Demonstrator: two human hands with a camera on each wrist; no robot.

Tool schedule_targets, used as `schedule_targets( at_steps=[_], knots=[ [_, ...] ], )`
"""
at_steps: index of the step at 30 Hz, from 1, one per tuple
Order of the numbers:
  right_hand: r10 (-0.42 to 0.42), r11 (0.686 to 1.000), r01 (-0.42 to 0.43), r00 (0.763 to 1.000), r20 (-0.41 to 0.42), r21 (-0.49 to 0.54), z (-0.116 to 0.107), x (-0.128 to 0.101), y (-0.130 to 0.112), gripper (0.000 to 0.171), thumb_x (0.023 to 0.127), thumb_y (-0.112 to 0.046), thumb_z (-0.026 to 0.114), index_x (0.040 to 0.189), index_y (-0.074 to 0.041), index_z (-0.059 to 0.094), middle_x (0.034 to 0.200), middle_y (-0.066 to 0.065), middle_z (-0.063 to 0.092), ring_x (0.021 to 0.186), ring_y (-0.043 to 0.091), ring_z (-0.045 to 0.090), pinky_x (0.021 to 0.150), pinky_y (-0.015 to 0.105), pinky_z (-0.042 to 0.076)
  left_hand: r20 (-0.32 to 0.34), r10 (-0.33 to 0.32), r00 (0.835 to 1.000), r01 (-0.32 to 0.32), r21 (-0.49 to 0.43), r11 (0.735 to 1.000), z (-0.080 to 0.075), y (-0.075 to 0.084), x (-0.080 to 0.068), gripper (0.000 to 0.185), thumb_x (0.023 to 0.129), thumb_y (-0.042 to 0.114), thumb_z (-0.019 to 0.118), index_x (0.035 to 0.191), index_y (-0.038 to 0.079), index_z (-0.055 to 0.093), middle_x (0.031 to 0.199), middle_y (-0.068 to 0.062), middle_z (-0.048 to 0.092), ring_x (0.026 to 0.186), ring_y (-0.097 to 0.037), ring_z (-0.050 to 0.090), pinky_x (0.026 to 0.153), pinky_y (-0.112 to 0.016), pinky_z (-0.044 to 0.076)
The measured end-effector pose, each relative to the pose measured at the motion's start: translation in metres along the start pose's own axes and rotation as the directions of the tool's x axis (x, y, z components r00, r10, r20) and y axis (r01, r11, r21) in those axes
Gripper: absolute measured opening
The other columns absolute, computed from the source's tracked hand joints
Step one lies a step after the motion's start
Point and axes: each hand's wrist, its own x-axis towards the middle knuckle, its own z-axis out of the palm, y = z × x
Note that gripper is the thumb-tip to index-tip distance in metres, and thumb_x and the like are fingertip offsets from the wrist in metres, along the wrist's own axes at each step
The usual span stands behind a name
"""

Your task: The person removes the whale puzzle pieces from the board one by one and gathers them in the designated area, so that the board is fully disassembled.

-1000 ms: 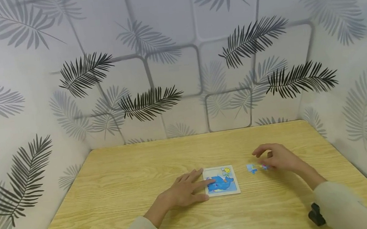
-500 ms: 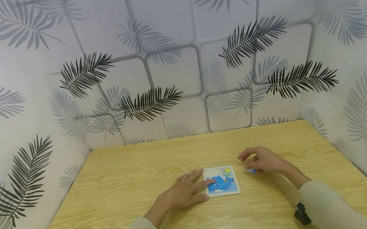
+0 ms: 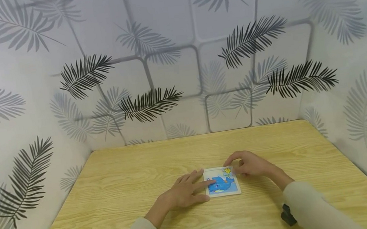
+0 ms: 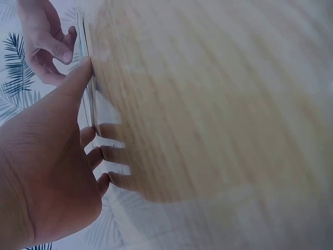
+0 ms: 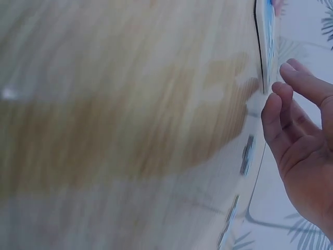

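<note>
A small square jigsaw puzzle in a white tray [image 3: 207, 194] lies on the table, showing a blue whale [image 3: 224, 185] and a yellow flower [image 3: 227, 170]. Spread fingers of my left hand [image 3: 185, 191] rest along the tray's left side, the index finger lying over the whale. My right hand [image 3: 251, 164] is bent over the upper right corner, index fingertip at the top edge and thumb near the right side. Nothing shows between thumb and fingers in the right wrist view. There, a loose puzzle piece [image 5: 247, 155] and another flat piece [image 5: 229, 221] lie on the table.
The wood-grain table [image 3: 136, 170] meets leaf-patterned walls [image 3: 173, 75] at the back and sides. Both forearms wear light sleeves, with a black wrist device [image 3: 287, 215] on the right one. In the head view, the right hand hides the loose pieces.
My right hand has moved left from above the loose pieces to the tray's upper right corner, covering those pieces in the head view. My left hand and the tray stay put.
</note>
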Motion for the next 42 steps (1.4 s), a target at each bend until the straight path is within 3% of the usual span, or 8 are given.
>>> schedule_targets(
  at_steps=[2,7,13,19,23,29,36,42],
  knots=[
    [-0.01,0.999,0.01,1.0,0.008,-0.034,0.004,0.002,-0.002,0.027,0.09,-0.003,0.067,0.114,-0.014,0.071,0.118,0.013,0.056,0.048,0.01,0.046,0.047,0.024,0.044,-0.001,0.005,1.0,-0.005,-0.006,1.0,0.003,-0.002,0.002,0.058,0.098,0.06,0.037,0.152,0.047,0.021,0.164,-0.006,0.007,0.15,-0.032,0.006,0.115,-0.06,0.015],
    [-0.013,0.992,0.017,1.0,0.028,-0.128,0.011,0.005,-0.006,0.024,0.089,-0.003,0.068,0.106,-0.017,0.074,0.116,0.012,0.052,0.06,0.014,0.052,0.056,0.028,0.05,-0.015,0.022,1.0,-0.022,-0.014,1.0,0.012,-0.008,0.006,0.057,0.098,0.06,0.037,0.152,0.049,0.02,0.164,-0.006,0.005,0.15,-0.033,0.004,0.114,-0.062,0.013],
    [-0.021,0.988,0.027,0.999,0.047,-0.151,0.012,0.008,-0.007,0.022,0.09,-0.001,0.066,0.101,-0.018,0.074,0.117,0.012,0.049,0.05,0.01,0.048,0.047,0.025,0.048,0.002,0.018,1.0,-0.018,0.002,1.0,0.004,-0.003,0.002,0.058,0.099,0.059,0.037,0.153,0.046,0.021,0.164,-0.007,0.006,0.15,-0.033,0.005,0.115,-0.06,0.015],
    [-0.086,0.959,0.098,0.995,0.055,-0.267,0.012,0.01,-0.01,0.022,0.087,-0.004,0.071,0.101,-0.02,0.073,0.109,0.005,0.054,0.07,0.012,0.049,0.065,0.027,0.047,-0.002,0.012,1.0,-0.012,0.009,1.0,0.0,0.001,-0.001,0.058,0.099,0.059,0.037,0.153,0.044,0.022,0.164,-0.008,0.008,0.149,-0.034,0.008,0.114,-0.06,0.017],
    [-0.097,0.949,0.107,0.994,0.05,-0.297,0.011,0.008,-0.013,0.021,0.085,-0.007,0.074,0.102,-0.018,0.076,0.102,0.004,0.056,0.074,0.014,0.048,0.066,0.028,0.046,-0.002,0.012,1.0,-0.012,0.008,1.0,-0.001,0.001,-0.001,0.057,0.099,0.059,0.036,0.153,0.044,0.022,0.164,-0.008,0.008,0.149,-0.034,0.007,0.114,-0.06,0.016],
    [-0.072,0.961,0.071,0.997,0.007,-0.267,0.008,0.002,-0.011,0.021,0.085,-0.007,0.074,0.103,-0.019,0.076,0.105,0.002,0.062,0.082,0.015,0.053,0.07,0.03,0.048,0.002,0.011,1.0,-0.011,-0.003,1.0,-0.001,0.002,0.0,0.057,0.099,0.059,0.036,0.153,0.044,0.023,0.164,-0.007,0.008,0.15,-0.033,0.007,0.115,-0.06,0.016],
    [0.02,0.988,-0.035,0.995,-0.099,-0.149,-0.003,-0.007,-0.002,0.022,0.083,-0.011,0.077,0.104,-0.016,0.073,0.104,0.0,0.07,0.063,0.011,0.053,0.055,0.027,0.048,-0.005,0.024,1.0,-0.024,0.001,1.0,0.0,0.001,0.001,0.057,0.099,0.059,0.036,0.153,0.044,0.023,0.164,-0.009,0.009,0.149,-0.033,0.008,0.114,-0.06,0.017],
    [0.057,0.99,-0.074,0.989,-0.14,-0.119,-0.014,-0.017,0.004,0.019,0.084,-0.016,0.077,0.102,-0.017,0.074,0.09,0.003,0.069,0.05,0.009,0.047,0.046,0.024,0.041,-0.02,0.039,0.999,-0.039,-0.023,0.999,0.003,-0.002,0.002,0.056,0.1,0.055,0.04,0.152,0.043,0.025,0.163,-0.011,0.01,0.149,-0.035,0.008,0.114,-0.062,0.016]
  ],
)
